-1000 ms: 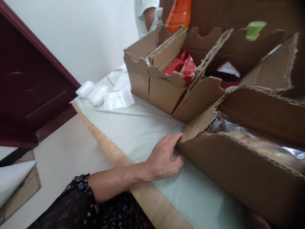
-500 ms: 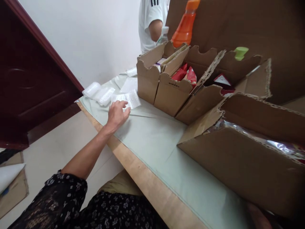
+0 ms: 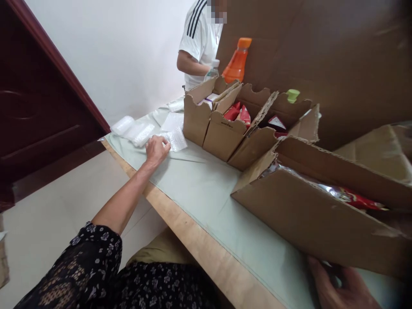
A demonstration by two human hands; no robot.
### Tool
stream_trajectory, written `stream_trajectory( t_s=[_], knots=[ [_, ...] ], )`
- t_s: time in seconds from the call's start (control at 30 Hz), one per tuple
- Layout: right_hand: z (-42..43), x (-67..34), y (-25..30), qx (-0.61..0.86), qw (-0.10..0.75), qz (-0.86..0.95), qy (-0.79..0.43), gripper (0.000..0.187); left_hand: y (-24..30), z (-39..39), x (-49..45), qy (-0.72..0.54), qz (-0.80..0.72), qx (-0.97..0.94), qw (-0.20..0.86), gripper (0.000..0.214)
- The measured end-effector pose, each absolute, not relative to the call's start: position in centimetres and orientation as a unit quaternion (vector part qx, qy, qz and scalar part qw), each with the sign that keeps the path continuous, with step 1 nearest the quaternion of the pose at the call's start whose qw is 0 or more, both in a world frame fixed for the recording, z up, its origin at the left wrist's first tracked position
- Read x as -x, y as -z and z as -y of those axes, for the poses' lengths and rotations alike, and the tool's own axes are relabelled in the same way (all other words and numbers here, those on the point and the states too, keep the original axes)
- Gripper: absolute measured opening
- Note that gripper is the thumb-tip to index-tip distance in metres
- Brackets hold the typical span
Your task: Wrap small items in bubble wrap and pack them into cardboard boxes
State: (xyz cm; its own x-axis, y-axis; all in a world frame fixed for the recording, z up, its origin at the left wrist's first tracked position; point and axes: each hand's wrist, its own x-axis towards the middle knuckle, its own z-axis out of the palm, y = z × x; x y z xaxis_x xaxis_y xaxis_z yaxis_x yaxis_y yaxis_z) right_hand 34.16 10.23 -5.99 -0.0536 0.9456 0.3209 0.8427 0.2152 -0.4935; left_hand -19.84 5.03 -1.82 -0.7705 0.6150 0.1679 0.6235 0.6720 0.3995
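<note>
My left hand (image 3: pixel 157 150) is low over the cloth-covered table, its fingers curled in. Its fingertips are right by a clear bubble-wrap pouch (image 3: pixel 177 139); whether they pinch anything is hidden. More bubble-wrap pouches (image 3: pixel 141 134) lie just beyond it, towards the wall. At the lower right, my right hand (image 3: pixel 343 285) is bent around a dark object (image 3: pixel 333 272) with a small shiny spot, close to the foot of the nearest cardboard box (image 3: pixel 305 219). I cannot make out what that object is.
Open cardboard bins (image 3: pixel 222 139) stand in a row, with red packets (image 3: pixel 236 112) inside one. An orange bottle (image 3: pixel 236 62), a clear bottle (image 3: pixel 212 71) and a green piece (image 3: pixel 292 95) show behind. Beyond is a person in a white shirt (image 3: pixel 196 43). The table's wooden edge (image 3: pixel 180 223) runs diagonally.
The fingers of my left hand have drawn together beside the pouch. My right hand has come further into view. The view has shifted, showing more of the person behind.
</note>
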Motion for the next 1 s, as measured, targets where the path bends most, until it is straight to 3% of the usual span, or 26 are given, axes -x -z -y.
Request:
stream_trajectory(
  t_s=[0.17,0.33,0.47,0.63,0.87,1.0],
  knots=[
    [-9.4,-32.8,4.0,0.676,0.279,0.653,-0.198,0.023,0.4,-7.9,21.7,0.239,0.909,0.340,0.007,0.043],
    [-8.8,-31.6,2.4,0.715,0.232,0.618,-0.232,0.022,0.8,-9.8,22.3,0.234,0.908,0.345,-0.023,0.017],
    [-8.5,-31.3,2.0,0.716,0.231,0.622,-0.217,0.023,1.3,-8.8,22.2,0.254,0.900,0.352,-0.022,0.015],
    [-8.2,-31.4,2.3,0.708,0.227,0.639,-0.198,0.026,1.3,-8.5,21.7,0.299,0.890,0.343,-0.030,0.039],
    [-8.0,-30.5,2.3,0.704,0.242,0.641,-0.187,0.033,-0.9,-6.8,20.0,0.408,0.850,0.331,-0.039,0.040],
    [-5.2,-31.7,1.8,0.708,0.315,0.626,-0.090,0.045,-2.7,-1.4,17.2,0.492,0.795,0.348,-0.071,0.045]
  ],
)
